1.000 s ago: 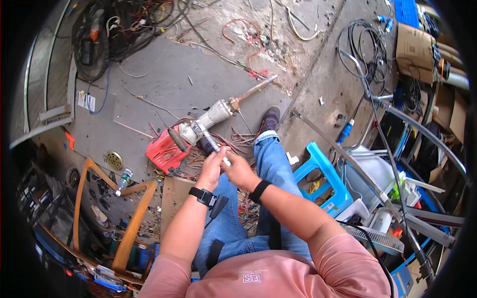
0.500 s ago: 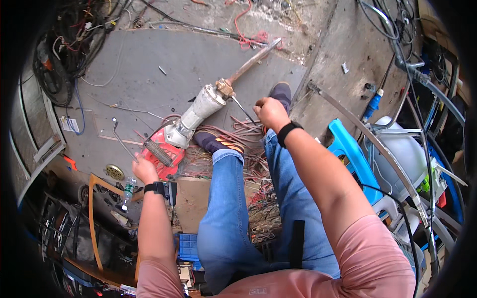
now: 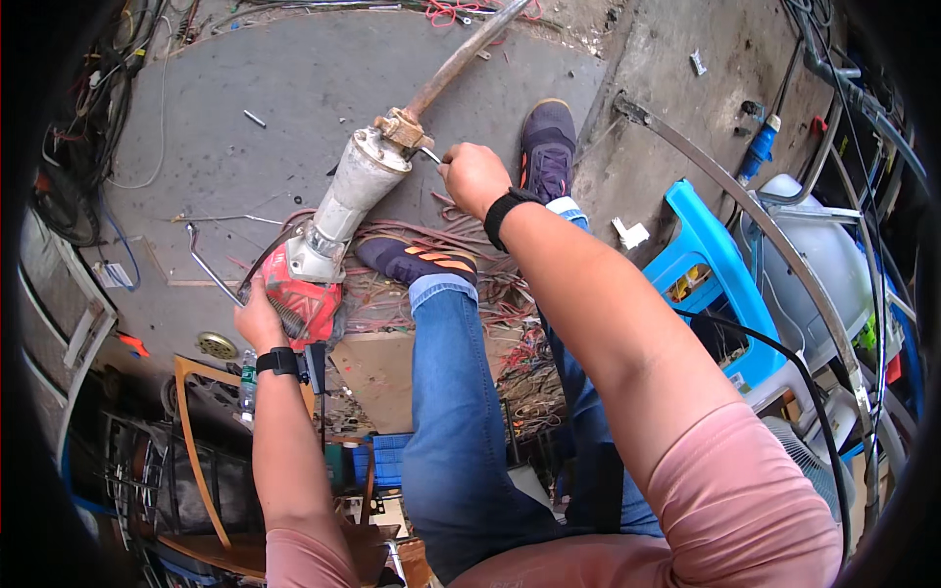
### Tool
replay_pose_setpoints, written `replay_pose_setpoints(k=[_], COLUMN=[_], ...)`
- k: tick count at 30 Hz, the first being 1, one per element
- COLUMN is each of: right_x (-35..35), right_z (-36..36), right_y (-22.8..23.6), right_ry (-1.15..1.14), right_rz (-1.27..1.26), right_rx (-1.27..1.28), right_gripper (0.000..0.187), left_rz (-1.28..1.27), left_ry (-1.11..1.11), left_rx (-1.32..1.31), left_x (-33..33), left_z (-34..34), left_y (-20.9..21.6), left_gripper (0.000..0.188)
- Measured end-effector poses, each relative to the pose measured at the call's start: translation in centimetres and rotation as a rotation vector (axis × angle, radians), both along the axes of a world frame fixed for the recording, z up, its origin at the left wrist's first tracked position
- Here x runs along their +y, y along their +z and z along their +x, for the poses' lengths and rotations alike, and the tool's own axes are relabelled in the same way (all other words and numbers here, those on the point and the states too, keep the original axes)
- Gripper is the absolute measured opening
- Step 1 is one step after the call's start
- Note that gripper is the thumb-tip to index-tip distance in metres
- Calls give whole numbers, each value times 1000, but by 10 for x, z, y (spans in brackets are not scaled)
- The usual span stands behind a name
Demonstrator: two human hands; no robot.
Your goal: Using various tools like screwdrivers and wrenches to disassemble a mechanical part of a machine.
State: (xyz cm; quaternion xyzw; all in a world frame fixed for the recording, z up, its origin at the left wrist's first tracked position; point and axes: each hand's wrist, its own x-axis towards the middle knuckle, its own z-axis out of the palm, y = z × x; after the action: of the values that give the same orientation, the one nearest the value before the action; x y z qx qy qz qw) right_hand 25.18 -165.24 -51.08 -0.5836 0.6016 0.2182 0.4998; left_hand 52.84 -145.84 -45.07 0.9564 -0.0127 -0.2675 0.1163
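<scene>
Grey concrete floor (image 3: 245, 157) spread under the whole scene, littered with loose wires and scraps. Across it lay a large demolition hammer (image 3: 338, 220), its pale metal barrel slanting from lower left to upper right, its red rear housing (image 3: 302, 299) nearest the person and a long rusty chisel (image 3: 461, 57) running out from the brass-coloured collar (image 3: 400, 127) toward the top edge. The person's two legs in blue jeans (image 3: 451, 412) stretched forward beside the tool, one dark shoe (image 3: 417, 260) resting just beside the barrel on a tangle of reddish wires (image 3: 490, 294), the other shoe (image 3: 546, 147) farther off. A blue plastic stool (image 3: 711, 260) stood to the right, near a curved metal bar (image 3: 745, 211).

The left hand (image 3: 258, 318), with a black watch at the wrist, was closed on the red rear housing. The right hand (image 3: 473, 176), wearing a black wristband, was closed around a small thin metal tool (image 3: 429, 154) whose tip touched the collar; what kind of tool could not be told.
</scene>
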Motion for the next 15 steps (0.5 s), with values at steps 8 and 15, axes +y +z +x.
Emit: replay_pose_setpoints(k=[8, 15], right_x=[7, -10], right_z=[5, 9], right_y=[-7, 0], right_ry=[64, 202], right_rz=[-26, 21], right_rx=[63, 71], right_gripper=[19, 18], left_rz=[135, 160], left_ry=[-17, -56], left_rx=[-58, -74], left_x=[-16, -10], left_z=[-5, -2], left_y=[7, 4], left_gripper=[36, 43])
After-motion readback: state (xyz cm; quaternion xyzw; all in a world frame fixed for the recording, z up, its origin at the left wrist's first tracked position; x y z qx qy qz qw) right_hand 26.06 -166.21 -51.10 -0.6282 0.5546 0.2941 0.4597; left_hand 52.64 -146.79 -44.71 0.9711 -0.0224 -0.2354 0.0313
